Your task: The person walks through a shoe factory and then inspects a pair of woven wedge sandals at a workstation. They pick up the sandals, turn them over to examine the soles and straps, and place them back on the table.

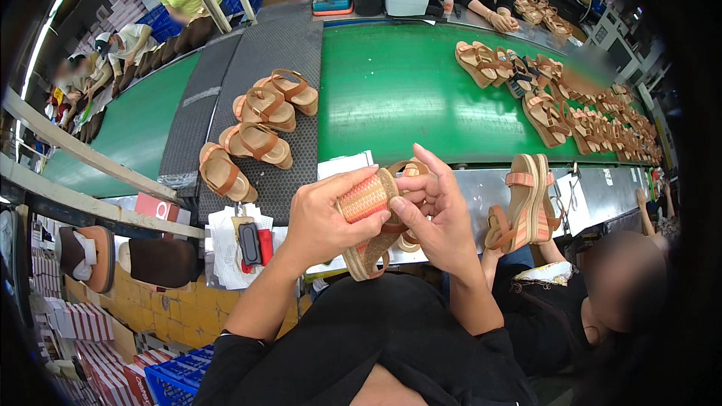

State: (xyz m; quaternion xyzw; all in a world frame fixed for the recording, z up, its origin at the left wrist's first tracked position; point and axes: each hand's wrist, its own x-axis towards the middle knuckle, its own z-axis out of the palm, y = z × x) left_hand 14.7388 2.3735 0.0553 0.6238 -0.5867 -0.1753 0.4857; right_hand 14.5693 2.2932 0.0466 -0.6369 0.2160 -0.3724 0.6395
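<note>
A wedge sandal [364, 199] with an orange, woven striped heel and a cork-coloured sole is tilted up in front of my chest. My left hand [325, 214] is closed around its heel, fingers on top and thumb along the side. From the other side, the thumb of my right hand [445, 234] touches the heel's rim; its index finger points up and the other fingers are loosely bent and apart. Part of another tan sandal [410, 243] shows on the bench behind, mostly hidden by my hands and the held sandal.
Several tan sandals [259, 143] stand on a black textured mat at left. Across the green conveyor belt [391, 98], many more sandals [545, 116] sit at right. A co-worker beside me holds up striped wedge sandals [524, 199]. Papers with a red-and-black tool [256, 244] hang at the bench's left edge.
</note>
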